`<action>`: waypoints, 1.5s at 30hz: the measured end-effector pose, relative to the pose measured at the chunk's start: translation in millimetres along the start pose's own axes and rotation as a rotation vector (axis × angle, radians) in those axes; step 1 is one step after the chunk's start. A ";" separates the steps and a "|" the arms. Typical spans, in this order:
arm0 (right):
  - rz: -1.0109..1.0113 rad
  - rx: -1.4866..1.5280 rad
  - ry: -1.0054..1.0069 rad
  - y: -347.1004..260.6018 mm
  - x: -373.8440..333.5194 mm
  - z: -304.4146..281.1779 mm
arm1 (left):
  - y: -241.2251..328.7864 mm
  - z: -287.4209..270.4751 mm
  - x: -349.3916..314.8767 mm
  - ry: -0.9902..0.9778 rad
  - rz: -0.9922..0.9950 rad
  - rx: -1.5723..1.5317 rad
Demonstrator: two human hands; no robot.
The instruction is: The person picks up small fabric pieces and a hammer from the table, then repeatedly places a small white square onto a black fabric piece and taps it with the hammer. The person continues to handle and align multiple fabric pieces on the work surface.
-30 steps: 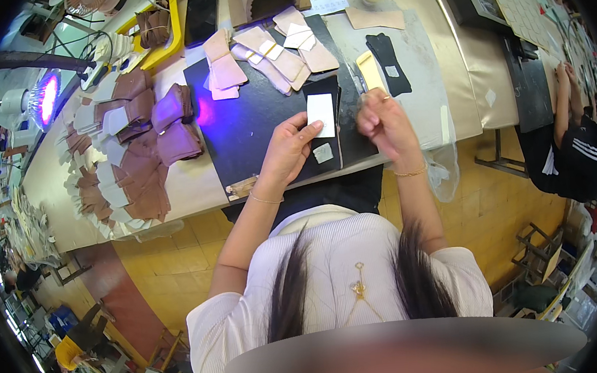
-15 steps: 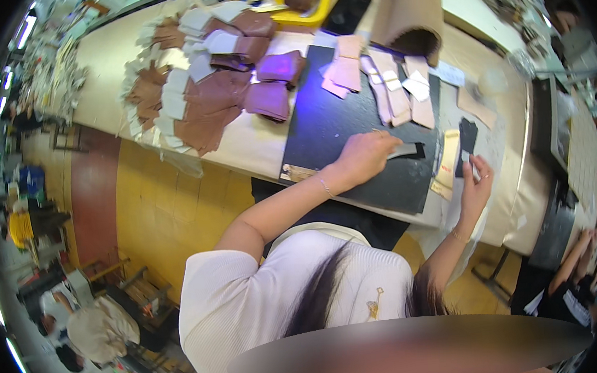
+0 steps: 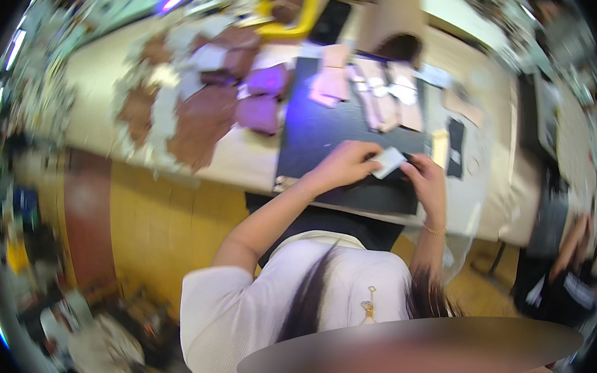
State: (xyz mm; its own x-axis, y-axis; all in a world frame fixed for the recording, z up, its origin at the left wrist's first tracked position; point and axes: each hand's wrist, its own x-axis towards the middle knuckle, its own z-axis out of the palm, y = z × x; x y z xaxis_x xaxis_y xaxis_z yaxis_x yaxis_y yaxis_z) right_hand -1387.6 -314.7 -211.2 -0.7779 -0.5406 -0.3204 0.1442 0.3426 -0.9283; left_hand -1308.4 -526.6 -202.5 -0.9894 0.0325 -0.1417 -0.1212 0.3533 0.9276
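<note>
My left hand (image 3: 355, 163) pinches the left edge of a small pale-grey rectangular piece (image 3: 388, 164) above the black mat (image 3: 303, 154). At its right edge, the thumb and fingers of my right hand (image 3: 427, 177) are closed on the same piece. A bit of black shows at the right fingertips, partly hidden and blurred. Just right of my right hand lie a yellow strip (image 3: 440, 149) and a black strip (image 3: 455, 148) with a white patch. Banded bundles of peach pieces (image 3: 373, 94) rest on the mat's far part.
Brown and pale-grey cut pieces (image 3: 197, 128) spread across the table's left, beside purple-lit folded bundles (image 3: 258, 114). At the back are a yellow tray (image 3: 312, 20), a black phone (image 3: 329, 22) and a brown roll (image 3: 398, 21). Another person's arm (image 3: 574, 242) shows at right.
My right hand has left the black strip and moved left to the grey piece. Both hands now meet at that piece, lifted from the mat. The view has shifted slightly.
</note>
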 end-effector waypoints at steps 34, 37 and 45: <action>0.949 -0.182 0.195 439.2 -169.5 118.2 | 1.1 17.0 14.7 0.138 0.044 0.753; 0.988 -0.086 0.272 441.9 -166.7 114.8 | -3.2 16.5 14.0 0.159 0.086 0.745; 0.786 -0.574 0.022 444.5 -169.0 91.2 | -9.2 8.9 14.6 0.131 0.107 0.850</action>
State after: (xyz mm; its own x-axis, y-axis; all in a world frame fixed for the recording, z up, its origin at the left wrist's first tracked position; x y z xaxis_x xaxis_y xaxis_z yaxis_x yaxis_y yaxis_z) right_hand -1136.3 -141.1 -586.9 -0.5991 0.0153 -0.8005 0.3118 0.9253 -0.2157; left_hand -1321.0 -521.1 -216.3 -0.9996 0.0164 0.0211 0.0228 0.9354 0.3529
